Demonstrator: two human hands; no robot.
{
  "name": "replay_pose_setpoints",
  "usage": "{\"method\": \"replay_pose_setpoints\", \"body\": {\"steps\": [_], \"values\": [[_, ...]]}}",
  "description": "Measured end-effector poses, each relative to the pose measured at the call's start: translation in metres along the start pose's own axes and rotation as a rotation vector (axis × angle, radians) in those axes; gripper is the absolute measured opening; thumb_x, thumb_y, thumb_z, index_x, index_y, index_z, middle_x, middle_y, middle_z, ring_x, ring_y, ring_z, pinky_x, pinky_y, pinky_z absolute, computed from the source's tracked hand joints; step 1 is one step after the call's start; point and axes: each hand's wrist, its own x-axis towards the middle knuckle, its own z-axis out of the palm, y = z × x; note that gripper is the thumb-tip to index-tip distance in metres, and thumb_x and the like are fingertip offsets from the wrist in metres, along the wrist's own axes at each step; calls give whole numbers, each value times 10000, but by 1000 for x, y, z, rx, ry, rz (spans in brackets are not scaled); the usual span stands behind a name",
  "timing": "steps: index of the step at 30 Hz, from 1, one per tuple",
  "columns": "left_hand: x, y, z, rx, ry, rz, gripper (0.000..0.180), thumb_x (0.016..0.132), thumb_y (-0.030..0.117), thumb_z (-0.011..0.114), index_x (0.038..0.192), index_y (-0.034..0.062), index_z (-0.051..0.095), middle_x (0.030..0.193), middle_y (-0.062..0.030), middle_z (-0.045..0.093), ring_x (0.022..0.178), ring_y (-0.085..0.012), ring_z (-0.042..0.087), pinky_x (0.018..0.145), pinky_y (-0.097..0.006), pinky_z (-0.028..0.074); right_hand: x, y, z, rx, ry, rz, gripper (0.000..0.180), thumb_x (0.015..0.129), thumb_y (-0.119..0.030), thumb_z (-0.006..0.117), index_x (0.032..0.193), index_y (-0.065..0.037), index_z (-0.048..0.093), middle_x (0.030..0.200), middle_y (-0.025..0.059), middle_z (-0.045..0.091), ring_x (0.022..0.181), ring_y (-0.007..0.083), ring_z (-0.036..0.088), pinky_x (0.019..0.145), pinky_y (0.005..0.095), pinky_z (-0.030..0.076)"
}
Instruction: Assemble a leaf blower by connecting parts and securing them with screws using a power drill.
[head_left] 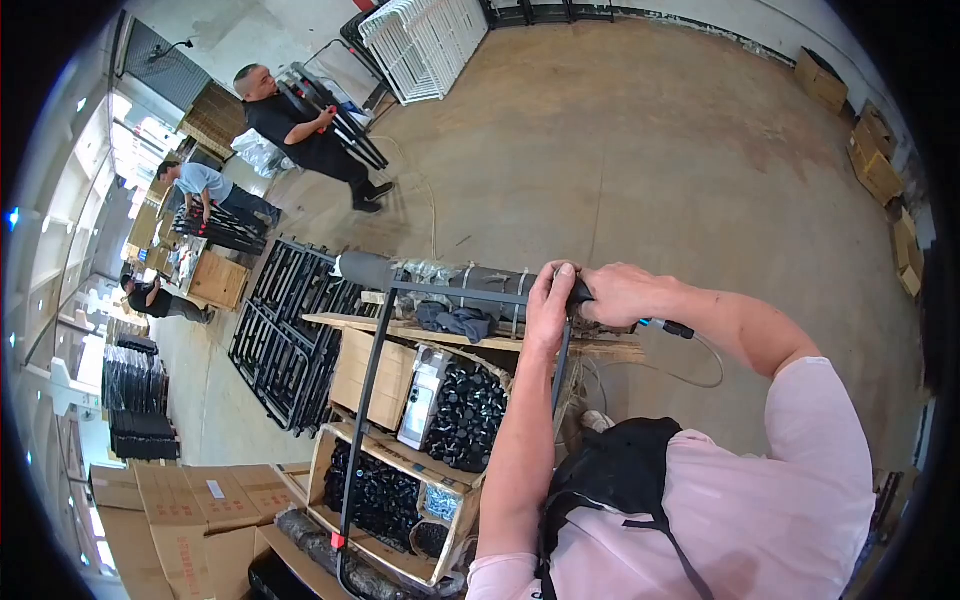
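My left hand point(548, 305) is closed around the corner of a black metal tube frame point(374, 365), whose long side runs down toward the lower left and bears a red piece point(337, 540). My right hand point(625, 295) is closed on a black hand tool point(680, 330) with a blue ring and a hose; its front is mostly hidden by my fingers. Both hands meet at the frame corner, above a grey padded roller point(490, 281) on the bench. A dark cloth point(455, 320) lies beside the roller.
Bins of black plastic parts point(465, 415) and small silvery parts point(440, 503) stand below the frame. Stacked black frames point(300, 330) lie left, cardboard boxes point(190, 520) lower left. One person point(300, 130) carries folded black frames; another point(215, 190) bends over more; a third point(160, 298) stands farther off.
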Motion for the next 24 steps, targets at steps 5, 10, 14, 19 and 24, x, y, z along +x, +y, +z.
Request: {"method": "replay_pose_setpoints", "body": {"steps": [5, 10, 14, 19, 24], "values": [[2, 5, -2, 19, 41, 62, 265, 1072, 264, 600, 1161, 26, 673, 1069, -25, 665, 992, -108, 567, 900, -283, 469, -1, -6, -12, -17, 4, -58, 523, 917, -313, 635, 1241, 95, 590, 1061, 286, 730, 1008, 434, 715, 890, 525, 560], [-5, -2, -5, 60, 90, 48, 266, 1068, 263, 599, 1162, 28, 681, 1084, -29, 671, 1006, -116, 571, 919, -288, 470, 2, -9, -6, -49, -38, -29, 523, 916, -309, 634, 1243, 97, 590, 1064, 285, 730, 1019, 437, 713, 900, 519, 560], [-12, -5, -3, 50, 83, 35, 266, 1080, 262, 584, 1170, 30, 678, 1088, -16, 654, 1001, -111, 560, 927, -287, 457, -1, -11, -3, -9, -66, 11, 557, 909, -316, 638, 1278, 96, 572, 1080, 286, 728, 1039, 437, 709, 912, 517, 556], [-12, -14, -9, 52, 86, 42, 271, 1077, 269, 592, 1183, 34, 675, 1086, -14, 658, 998, -108, 565, 918, -283, 463, 3, -18, 0, 9, -91, 87, 385, 851, -264, 645, 1006, 85, 691, 961, 265, 745, 932, 382, 739, 826, 484, 575], [-7, -20, -14, 26, 63, 47, 275, 1073, 285, 608, 1182, 41, 672, 1065, -10, 661, 980, -105, 570, 899, -280, 475, 20, -10, 14, 52, -124, 106, 274, 768, -224, 675, 750, 45, 721, 835, 209, 751, 799, 309, 740, 722, 440, 568]]}}
